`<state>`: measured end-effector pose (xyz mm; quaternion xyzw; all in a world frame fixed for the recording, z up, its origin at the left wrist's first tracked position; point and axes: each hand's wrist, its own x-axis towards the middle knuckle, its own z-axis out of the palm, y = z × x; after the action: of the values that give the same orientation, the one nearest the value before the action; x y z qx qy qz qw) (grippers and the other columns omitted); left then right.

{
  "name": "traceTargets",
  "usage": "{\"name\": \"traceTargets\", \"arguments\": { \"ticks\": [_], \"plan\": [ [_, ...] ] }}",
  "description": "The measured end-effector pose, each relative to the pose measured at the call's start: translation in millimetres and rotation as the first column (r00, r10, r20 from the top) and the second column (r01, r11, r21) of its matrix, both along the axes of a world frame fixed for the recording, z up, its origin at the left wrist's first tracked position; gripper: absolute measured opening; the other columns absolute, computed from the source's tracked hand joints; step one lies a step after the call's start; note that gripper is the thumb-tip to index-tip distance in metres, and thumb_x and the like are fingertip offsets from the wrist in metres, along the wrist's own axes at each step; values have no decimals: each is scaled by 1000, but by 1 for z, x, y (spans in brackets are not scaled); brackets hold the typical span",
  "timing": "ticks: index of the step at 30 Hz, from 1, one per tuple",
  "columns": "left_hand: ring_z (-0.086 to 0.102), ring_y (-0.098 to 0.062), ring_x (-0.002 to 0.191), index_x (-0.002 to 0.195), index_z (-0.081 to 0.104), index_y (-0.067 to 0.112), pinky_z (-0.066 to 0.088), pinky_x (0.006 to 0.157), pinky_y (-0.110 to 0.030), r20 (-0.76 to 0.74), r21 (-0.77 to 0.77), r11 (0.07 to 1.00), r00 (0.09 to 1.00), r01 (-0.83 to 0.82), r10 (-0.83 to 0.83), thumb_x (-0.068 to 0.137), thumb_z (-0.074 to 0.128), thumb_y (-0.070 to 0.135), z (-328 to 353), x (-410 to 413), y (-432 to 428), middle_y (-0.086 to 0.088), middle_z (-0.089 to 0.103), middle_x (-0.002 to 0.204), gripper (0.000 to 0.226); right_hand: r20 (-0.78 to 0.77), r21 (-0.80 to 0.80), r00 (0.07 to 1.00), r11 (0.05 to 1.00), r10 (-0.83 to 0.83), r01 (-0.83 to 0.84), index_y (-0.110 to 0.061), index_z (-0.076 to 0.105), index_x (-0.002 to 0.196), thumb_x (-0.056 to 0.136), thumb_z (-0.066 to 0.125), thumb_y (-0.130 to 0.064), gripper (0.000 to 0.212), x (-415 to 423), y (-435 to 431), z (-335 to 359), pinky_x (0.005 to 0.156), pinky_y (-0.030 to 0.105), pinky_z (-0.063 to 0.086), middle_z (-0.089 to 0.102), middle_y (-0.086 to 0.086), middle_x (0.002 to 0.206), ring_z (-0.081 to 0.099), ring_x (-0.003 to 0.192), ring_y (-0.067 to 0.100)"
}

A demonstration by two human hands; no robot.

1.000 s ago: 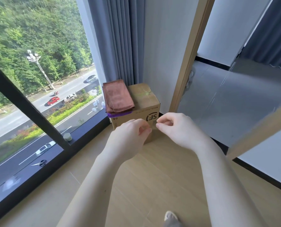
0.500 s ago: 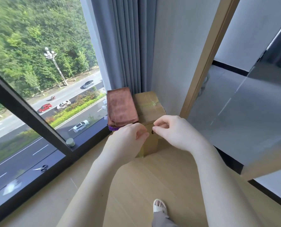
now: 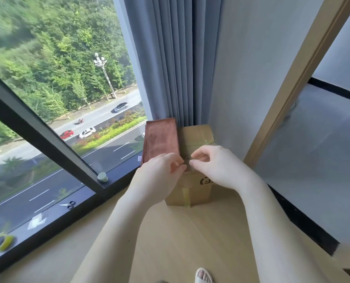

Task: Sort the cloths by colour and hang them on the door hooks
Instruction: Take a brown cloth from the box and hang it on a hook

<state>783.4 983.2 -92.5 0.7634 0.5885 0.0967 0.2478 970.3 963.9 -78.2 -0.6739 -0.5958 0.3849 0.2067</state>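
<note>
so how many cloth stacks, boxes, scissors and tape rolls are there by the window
folded brown cloth stack: 1
brown cardboard box: 1
small metal scissors: 1
yellow tape roll: 1
total: 4

Tight corner here. The cardboard box [image 3: 192, 188] sits right in it, with the curtain [image 3: 176, 58] directly behind and the wall [image 3: 241, 68] just beside its right side, so there's no way in from the back or right. The brown cloth stack [image 3: 161, 139] covers the left part of the box top, while the right part is bare. Further left, the window glass [image 3: 57, 68] and its dark frame bar [image 3: 43, 131] close things off. The left hand [image 3: 159, 174] and right hand [image 3: 217, 168] crowd the box's near edge, with only a thin gap between them. The wood floor [image 3: 190, 242] in front is open.
</note>
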Motion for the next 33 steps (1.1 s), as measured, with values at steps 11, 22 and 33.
{"name": "traceTargets", "arguments": {
  "ticks": [11, 22, 33],
  "plan": [
    [61, -12, 104, 113, 64, 38, 52, 92, -39, -52, -21, 1000, 999, -14, 13, 101, 51, 47, -8, -7, 57, 18, 63, 108, 19, 17, -38, 999, 998, 48, -48, -33, 64, 127, 99, 60, -45, 31, -9, 65, -14, 92, 32, 53, 64, -14, 118, 62, 105, 10],
    [61, -19, 109, 121, 59, 46, 51, 93, -39, -117, -75, 994, 989, 78, -87, 102, 45, 55, -24, -52, 157, 17, 63, 118, 26, 57, -59, 998, 998, -7, 11, -33, 65, 122, 98, 62, -44, 27, -53, 160, -19, 94, 30, 48, 62, -15, 110, 61, 107, 11],
    [59, -18, 103, 121, 58, 41, 44, 82, -32, -82, -141, 977, 981, 161, -174, 102, 44, 48, -43, -95, 239, 14, 60, 115, 24, 107, -138, 993, 988, -58, 72, -32, 65, 124, 97, 63, -45, 30, -98, 230, -37, 94, 32, 50, 63, -14, 117, 61, 107, 11]
  ]
}}
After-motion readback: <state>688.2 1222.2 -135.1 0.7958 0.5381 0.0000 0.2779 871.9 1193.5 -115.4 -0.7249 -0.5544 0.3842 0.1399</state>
